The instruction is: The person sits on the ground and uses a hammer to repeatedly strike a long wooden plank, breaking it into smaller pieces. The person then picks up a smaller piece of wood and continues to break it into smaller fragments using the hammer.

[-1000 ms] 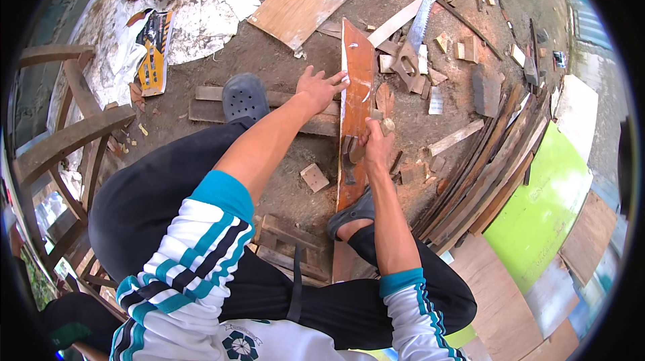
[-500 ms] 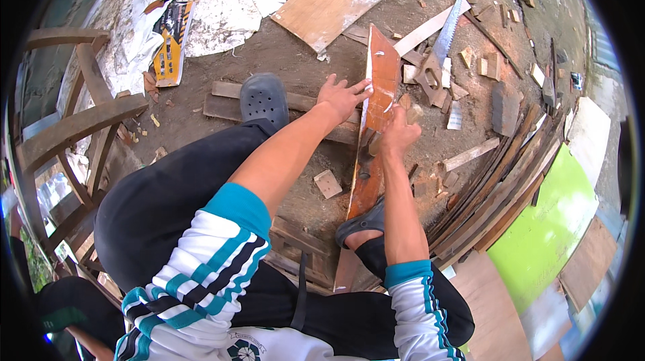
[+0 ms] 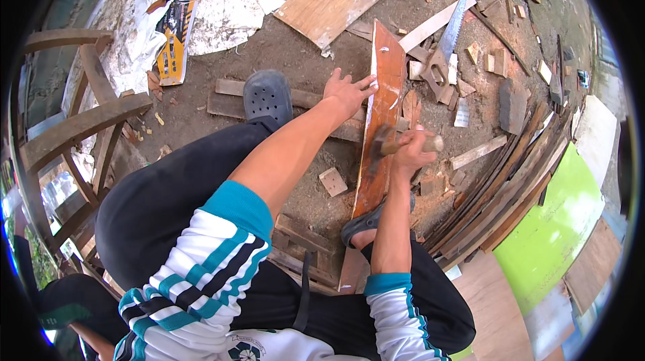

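Note:
A long reddish-brown wooden board (image 3: pixel 385 79) with a pale left edge stands between my feet, running away from me. My left hand (image 3: pixel 345 96) has its fingers stretched out and spread, the tips resting at the board's left edge. In my right hand (image 3: pixel 411 151) is a hammer (image 3: pixel 433 143), gripped by its wooden handle. The blurred hammer head points left over the board's face; whether it touches the wood I cannot tell. My right shoe (image 3: pixel 359 225) presses beside the board's near part.
A handsaw (image 3: pixel 447 52) lies among offcuts beyond the board. Bent wooden strips (image 3: pixel 500 190) and a lime-green sheet (image 3: pixel 554 227) are at the right. A wooden frame (image 3: pixel 87 122) stands at the left, near another person (image 3: pixel 77 307). A plywood piece (image 3: pixel 330 4) lies ahead.
My right hand has shifted slightly right and nearer to me, and the hammer handle now lies more level. The left hand has hardly moved on the board's edge.

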The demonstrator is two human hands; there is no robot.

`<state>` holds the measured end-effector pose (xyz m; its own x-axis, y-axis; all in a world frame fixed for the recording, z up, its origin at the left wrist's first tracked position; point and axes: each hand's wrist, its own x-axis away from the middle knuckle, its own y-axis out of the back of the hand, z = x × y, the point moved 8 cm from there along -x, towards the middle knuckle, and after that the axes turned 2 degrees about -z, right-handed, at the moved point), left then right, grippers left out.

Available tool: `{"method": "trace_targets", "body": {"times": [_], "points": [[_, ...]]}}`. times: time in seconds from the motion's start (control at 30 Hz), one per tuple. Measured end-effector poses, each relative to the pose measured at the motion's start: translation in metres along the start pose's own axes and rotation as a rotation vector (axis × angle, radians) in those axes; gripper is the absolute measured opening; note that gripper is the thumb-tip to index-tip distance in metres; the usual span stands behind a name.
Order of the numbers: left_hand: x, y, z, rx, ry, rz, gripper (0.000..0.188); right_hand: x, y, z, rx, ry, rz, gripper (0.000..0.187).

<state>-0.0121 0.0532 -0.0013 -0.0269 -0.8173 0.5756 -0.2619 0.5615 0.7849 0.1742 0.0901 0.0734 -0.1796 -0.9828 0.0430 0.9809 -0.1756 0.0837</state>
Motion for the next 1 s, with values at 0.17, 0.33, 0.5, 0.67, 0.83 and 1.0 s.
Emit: {"method": "trace_targets", "body": {"times": [0.17,0.33,0.5,0.67,0.83,1.0], "points": [[-0.004,0.0,-0.001,0.001,-0.029,0.048,0.074,-0.124,0.032,0.012,-0.071,0.048,-0.061,0.027],[0.002,0.001,-0.001,0.01,-0.01,0.053,0.079,-0.125,0.06,0.008,-0.214,-0.186,0.258,0.019],[0.002,0.004,-0.003,0.007,-0.014,0.038,0.08,-0.025,0.062,-0.008,-0.097,-0.338,0.441,0.023],[0.002,0.003,-0.009,-0.001,-0.009,0.022,0.08,-0.001,0.127,-0.008,0.58,-0.342,0.401,0.036],[0.003,0.002,-0.008,0.031,0.037,0.022,0.081,0.038,0.11,0.03,0.159,-0.884,0.591,0.056],[-0.003,-0.001,-0.009,-0.039,0.026,0.035,0.079,0.042,0.109,0.04,0.005,-1.192,0.612,0.059]]}}
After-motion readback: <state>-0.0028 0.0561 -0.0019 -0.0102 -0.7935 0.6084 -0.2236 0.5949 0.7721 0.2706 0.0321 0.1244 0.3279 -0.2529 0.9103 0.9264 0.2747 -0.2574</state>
